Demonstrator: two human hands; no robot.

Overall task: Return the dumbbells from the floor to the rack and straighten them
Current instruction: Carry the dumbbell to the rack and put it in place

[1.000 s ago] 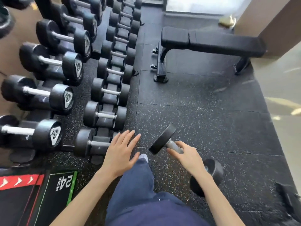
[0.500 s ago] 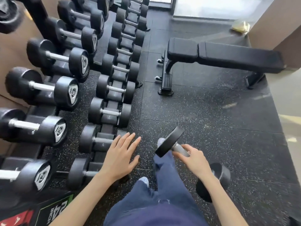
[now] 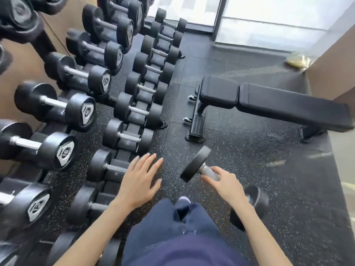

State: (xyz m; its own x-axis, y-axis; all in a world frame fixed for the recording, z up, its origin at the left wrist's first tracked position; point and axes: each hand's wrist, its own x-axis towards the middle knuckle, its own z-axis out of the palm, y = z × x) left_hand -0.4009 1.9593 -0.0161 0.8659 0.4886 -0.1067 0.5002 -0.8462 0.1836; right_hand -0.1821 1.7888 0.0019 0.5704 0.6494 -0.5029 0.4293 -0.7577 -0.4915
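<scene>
My right hand (image 3: pixel 226 186) grips the steel handle of a black dumbbell (image 3: pixel 195 165), held off the floor and slanted, one head up front and the other behind my wrist. My left hand (image 3: pixel 139 181) hovers open, fingers spread, just right of the rack's lower row. The dumbbell rack (image 3: pixel 123 156) runs along the left, with small black dumbbells on the lower tier and bigger ones marked 12 and 16 (image 3: pixel 65 150) on the upper tier. My legs in blue trousers fill the bottom middle.
A black flat bench (image 3: pixel 276 103) stands on the speckled rubber floor ahead to the right, its foot (image 3: pixel 196 127) close to the rack's end. A brown wall corner (image 3: pixel 330 62) rises at right. Bright windows lie beyond.
The view has moved forward along the rack; dumbbells slid down the frame and the bench came closer. Both hands keep their pose, the right still carrying the dumbbell.
</scene>
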